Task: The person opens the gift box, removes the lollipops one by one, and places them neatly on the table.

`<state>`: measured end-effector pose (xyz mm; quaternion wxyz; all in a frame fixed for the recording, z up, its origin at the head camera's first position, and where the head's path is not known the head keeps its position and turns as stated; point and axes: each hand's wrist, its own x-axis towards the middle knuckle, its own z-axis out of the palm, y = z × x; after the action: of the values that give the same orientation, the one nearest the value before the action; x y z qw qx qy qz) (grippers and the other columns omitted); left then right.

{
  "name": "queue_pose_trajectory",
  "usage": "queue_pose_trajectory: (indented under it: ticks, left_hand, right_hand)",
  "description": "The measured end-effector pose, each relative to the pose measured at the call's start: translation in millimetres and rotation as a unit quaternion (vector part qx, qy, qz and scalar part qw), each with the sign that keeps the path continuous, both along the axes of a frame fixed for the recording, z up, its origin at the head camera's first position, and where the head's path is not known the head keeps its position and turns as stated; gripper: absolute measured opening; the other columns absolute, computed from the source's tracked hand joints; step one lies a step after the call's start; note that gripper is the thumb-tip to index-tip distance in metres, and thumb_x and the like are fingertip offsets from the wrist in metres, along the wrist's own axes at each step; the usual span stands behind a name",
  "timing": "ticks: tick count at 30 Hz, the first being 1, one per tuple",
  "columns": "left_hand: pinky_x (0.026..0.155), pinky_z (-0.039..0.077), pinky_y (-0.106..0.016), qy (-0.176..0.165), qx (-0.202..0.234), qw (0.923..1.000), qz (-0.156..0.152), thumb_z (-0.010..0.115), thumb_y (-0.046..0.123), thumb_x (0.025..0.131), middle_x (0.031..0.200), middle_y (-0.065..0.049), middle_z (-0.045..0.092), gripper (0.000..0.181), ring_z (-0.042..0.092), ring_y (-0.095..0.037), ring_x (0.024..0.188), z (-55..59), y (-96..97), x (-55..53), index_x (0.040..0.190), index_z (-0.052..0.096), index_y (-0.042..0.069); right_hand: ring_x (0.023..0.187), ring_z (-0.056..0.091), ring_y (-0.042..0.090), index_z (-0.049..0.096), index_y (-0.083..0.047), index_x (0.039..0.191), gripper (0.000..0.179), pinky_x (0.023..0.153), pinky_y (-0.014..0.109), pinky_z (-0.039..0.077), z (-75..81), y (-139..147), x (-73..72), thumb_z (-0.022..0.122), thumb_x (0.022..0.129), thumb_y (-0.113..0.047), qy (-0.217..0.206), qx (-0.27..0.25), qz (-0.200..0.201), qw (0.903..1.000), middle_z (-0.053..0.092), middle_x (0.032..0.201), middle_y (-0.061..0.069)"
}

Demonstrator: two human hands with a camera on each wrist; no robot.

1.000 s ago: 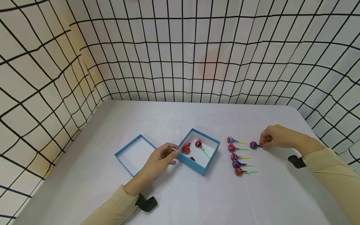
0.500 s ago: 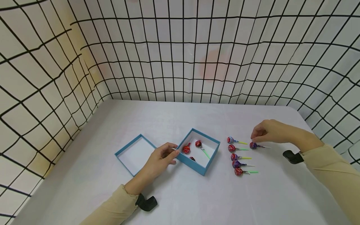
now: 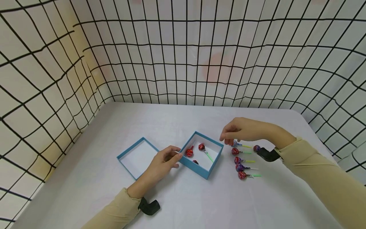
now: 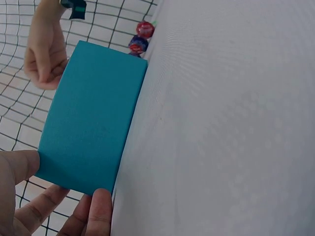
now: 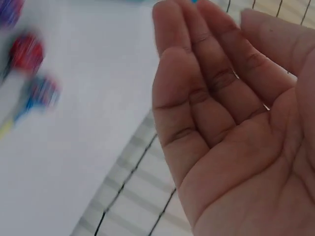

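Observation:
My left hand grips the left corner of a blue open box. In the left wrist view its thumb and fingers lie around the end of the box's blue wall. Inside are a red lollipop, a lollipop with a green stick and one partly hidden by the front wall. My right hand hovers beside the box's right corner, fingers loosely bent, holding nothing, as the right wrist view shows its bare palm. Below it lies a blue-wrapped lollipop.
Several lollipops lie in a column right of the box, the lowest a red one. A purple lollipop sits apart, partly covered by the right wrist camera. The blue-rimmed lid lies left. Black netting surrounds the white table.
My right hand has let go of the purple lollipop, leaving it on the table, and has moved left toward the box. The left hand and box have stayed put.

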<state>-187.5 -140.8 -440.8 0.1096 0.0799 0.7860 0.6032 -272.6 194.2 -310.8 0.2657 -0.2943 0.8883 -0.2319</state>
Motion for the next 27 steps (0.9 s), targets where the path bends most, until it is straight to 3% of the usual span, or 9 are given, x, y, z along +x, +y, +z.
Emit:
queue_pose_trajectory:
  ticks: [12, 19, 27]
  left_hand:
    - [0.089, 0.065, -0.035, 0.005, -0.001, 1.0, 0.002, 0.065, 0.026, 0.109, 0.119, -0.017, 0.074, 0.032, 0.075, -0.022, 0.095, -1.0, 0.1, -1.2, 0.134, 0.066, 0.006]
    - [0.092, 0.064, -0.038, 0.0, -0.005, 1.0, -0.002, 0.065, 0.028, 0.109, 0.119, -0.014, 0.075, 0.031, 0.077, -0.022, 0.095, -0.4, -0.2, -2.4, 0.134, 0.066, 0.01]
    - [0.092, 0.064, -0.039, 0.001, -0.005, 1.0, -0.007, 0.065, 0.029, 0.109, 0.12, -0.014, 0.075, 0.032, 0.077, -0.023, 0.096, -0.9, -1.3, -2.7, 0.135, 0.066, 0.01]
  right_hand:
    - [0.091, 0.076, 0.015, 0.076, 0.001, 0.118, 0.037, 0.086, 0.035, 0.064, -22.3, -82.2, 4.4, 0.048, 0.116, -0.023, -0.108, -0.08, 0.067, 0.9887, 0.08, 0.103, 0.017]
    - [0.092, 0.08, 0.021, 0.074, 0.004, 0.122, 0.04, 0.092, 0.042, 0.066, -31.6, -101.4, 5.4, 0.043, 0.117, -0.021, -0.163, -0.079, 0.056, 0.982, 0.081, 0.1, 0.013]
    - [0.09, 0.079, 0.019, 0.073, 0.002, 0.122, 0.041, 0.088, 0.036, 0.067, -42.5, -110.6, 4.6, 0.041, 0.118, -0.024, -0.2, -0.048, 0.023, 0.9784, 0.078, 0.1, 0.011]
